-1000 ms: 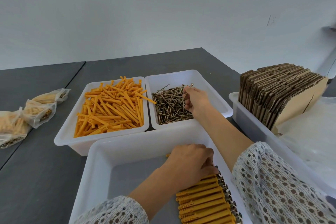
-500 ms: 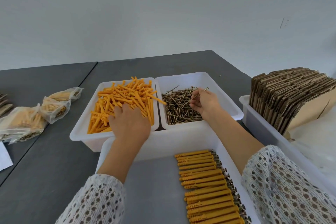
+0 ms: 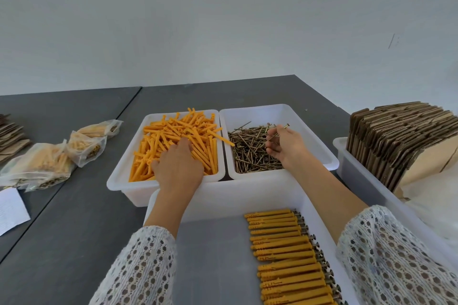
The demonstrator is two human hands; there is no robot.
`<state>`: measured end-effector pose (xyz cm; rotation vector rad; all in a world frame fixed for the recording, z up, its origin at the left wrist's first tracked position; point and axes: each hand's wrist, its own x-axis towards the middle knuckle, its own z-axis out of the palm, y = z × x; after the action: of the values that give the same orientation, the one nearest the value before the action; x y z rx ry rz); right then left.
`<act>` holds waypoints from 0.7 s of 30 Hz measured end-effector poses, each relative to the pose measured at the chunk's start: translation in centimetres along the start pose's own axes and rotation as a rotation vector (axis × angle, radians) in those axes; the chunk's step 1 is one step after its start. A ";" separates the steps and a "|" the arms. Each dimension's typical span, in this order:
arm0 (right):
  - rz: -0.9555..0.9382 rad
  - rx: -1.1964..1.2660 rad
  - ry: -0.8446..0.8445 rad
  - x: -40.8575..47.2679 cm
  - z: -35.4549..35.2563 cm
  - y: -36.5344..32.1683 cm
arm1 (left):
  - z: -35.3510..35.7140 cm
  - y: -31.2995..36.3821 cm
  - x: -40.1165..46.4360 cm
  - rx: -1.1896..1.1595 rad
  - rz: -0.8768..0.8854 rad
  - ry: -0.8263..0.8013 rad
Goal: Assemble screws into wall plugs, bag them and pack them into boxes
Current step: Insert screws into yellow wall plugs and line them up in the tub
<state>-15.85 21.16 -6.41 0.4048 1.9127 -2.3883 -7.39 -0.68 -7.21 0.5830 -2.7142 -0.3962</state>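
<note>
Pinching one screw [image 3: 278,132] between my right thumb and forefinger, I hold it just above the heap of screws [image 3: 250,150] in the right-hand tub [image 3: 312,126], the other fingers of my right hand [image 3: 285,146] loosely curled beneath it. My left hand [image 3: 179,165] lies palm-down on the orange wall plugs [image 3: 173,131] in the left-hand tub [image 3: 124,176]; its fingertips are buried among them, so I cannot tell whether I have one pinched.

The screw is thin, stiff and light, and I reckon it slippery and sharp at the tip, so mid-shank near the head seems the place to hold it. The plugs look like light, slightly springy plastic, apt to roll; I would take one round its middle, open end toward the screw.

Counting outward: two supply tubs side by side, each holding far too many pieces to count. Just in front of them, the near tray [image 3: 223,208] carries a neat row of assembled plugs [image 3: 285,250], about twenty showing, the row running out of view. At the left lie three filled bags [image 3: 44,166], perhaps more. At the right, one tub holds flat cardboard boxes [image 3: 396,136], a tight stack I cannot count.
</note>
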 end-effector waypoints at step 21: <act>-0.018 -0.047 0.007 0.0 0.0 0.1 | 1.8 5.1 0.8 0.006 0.256 0.018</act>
<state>-15.81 21.15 -6.55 0.3961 1.9790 -2.3510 -10.51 3.81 -6.88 0.2337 -2.7265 -0.3142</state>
